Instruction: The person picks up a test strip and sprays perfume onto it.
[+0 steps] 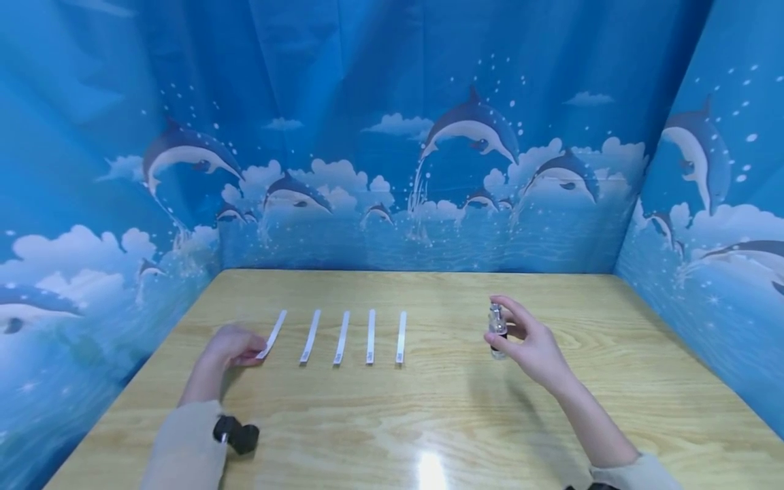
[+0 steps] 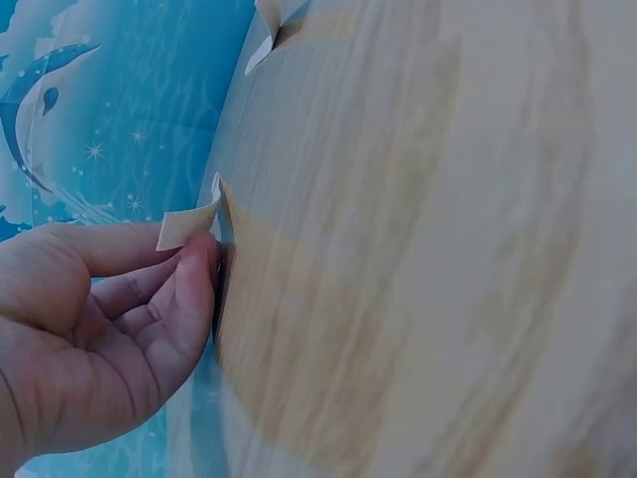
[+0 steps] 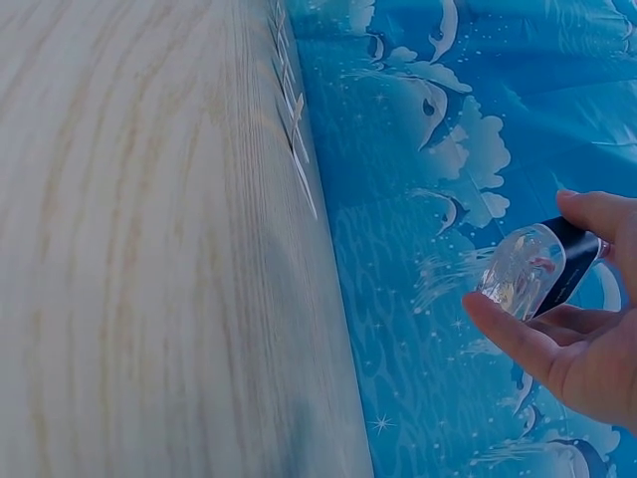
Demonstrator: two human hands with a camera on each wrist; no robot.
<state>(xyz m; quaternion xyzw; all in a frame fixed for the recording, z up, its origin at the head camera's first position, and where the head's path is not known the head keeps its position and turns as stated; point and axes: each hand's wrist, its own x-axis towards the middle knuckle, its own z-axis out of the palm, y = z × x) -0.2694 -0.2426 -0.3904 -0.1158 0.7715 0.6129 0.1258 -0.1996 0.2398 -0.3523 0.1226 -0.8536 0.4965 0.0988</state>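
Observation:
Several white paper strips (image 1: 341, 337) lie side by side on the wooden table (image 1: 429, 408). My left hand (image 1: 231, 346) pinches the near end of the leftmost strip (image 1: 272, 334), its end lifted between thumb and fingers (image 2: 184, 227). My right hand (image 1: 531, 340) holds a small clear glass bottle (image 1: 497, 330) upright above the table, right of the strips. In the right wrist view the bottle (image 3: 528, 271) shows a dark collar and sits between thumb and fingers.
Blue dolphin-print curtains (image 1: 392, 136) close in the table at the back and on both sides. A black wrist-camera mount (image 1: 236, 433) sits on my left sleeve. Bare wood runs along the table's front.

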